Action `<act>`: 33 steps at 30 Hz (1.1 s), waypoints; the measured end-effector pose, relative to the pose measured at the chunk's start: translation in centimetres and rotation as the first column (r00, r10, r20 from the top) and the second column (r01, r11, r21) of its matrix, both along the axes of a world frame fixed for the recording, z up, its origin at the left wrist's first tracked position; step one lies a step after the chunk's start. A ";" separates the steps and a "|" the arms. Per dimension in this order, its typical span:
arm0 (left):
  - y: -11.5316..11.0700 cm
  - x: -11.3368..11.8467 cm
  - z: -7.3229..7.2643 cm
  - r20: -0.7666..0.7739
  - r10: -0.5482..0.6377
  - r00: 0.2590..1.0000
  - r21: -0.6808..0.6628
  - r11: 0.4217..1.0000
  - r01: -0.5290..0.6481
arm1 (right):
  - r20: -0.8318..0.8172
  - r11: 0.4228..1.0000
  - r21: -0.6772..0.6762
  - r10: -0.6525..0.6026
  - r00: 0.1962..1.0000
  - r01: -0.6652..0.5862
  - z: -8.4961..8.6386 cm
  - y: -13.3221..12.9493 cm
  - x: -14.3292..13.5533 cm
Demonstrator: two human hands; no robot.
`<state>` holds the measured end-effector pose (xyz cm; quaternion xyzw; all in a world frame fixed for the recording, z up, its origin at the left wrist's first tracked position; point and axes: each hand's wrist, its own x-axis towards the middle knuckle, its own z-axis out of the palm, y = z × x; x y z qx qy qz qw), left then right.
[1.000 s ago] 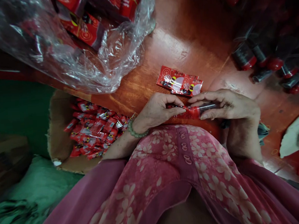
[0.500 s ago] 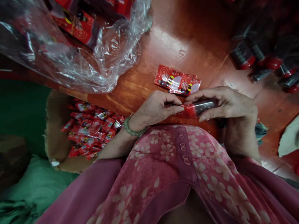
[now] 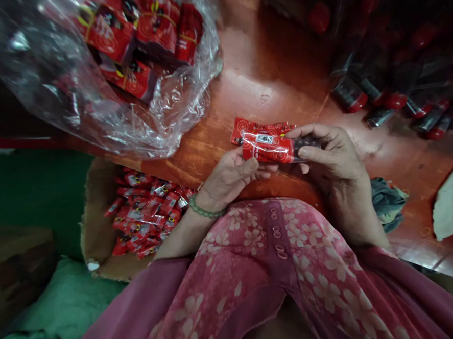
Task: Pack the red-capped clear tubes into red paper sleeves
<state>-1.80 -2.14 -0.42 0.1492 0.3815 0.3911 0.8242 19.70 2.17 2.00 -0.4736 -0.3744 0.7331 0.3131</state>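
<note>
My right hand [image 3: 333, 153] grips the dark end of a small clear bottle [image 3: 298, 145] between thumb and fingers. A shiny red printed sleeve [image 3: 269, 149] with a barcode panel covers the bottle's left part. Just below the sleeve's left end, my left hand [image 3: 232, 174] has its fingers loosely stretched out, the thumb at the sleeve's lower corner. Whether it bears any weight is unclear. Flat red printed sleeves [image 3: 242, 125] lie on the wooden table behind the bottle, partly covered by it.
A clear plastic bag [image 3: 178, 126] with banded red sleeve bundles [image 3: 157, 33] lies at upper left. Below it, a cardboard box [image 3: 95, 223] holds many red wrapped pieces [image 3: 148, 210]. Dark bottles with red caps [image 3: 354, 97] crowd the upper right. A crumpled cloth [image 3: 387, 203] lies by my right forearm.
The bottle has turned so the sleeve's barcode side shows, and it has moved slightly up and left. My left hand has loosened from its pinch on the sleeve's end. The view has shifted.
</note>
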 end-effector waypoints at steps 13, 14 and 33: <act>-0.7 3.2 0.8 -0.172 0.207 0.963 -0.100 0.969 -0.226 | 0.305 0.835 0.550 -0.192 0.933 -0.008 -1.3 -2.9 -2.7; -0.8 3.3 0.7 -0.185 0.222 0.957 -0.096 0.965 -0.242 | 0.334 0.773 0.634 -0.245 0.910 -0.025 -1.6 -3.1 -3.0; -0.1 2.0 -0.3 -0.322 0.265 0.909 0.067 0.964 -0.257 | 0.256 0.924 0.382 -0.111 0.960 0.005 -1.4 -3.1 -3.3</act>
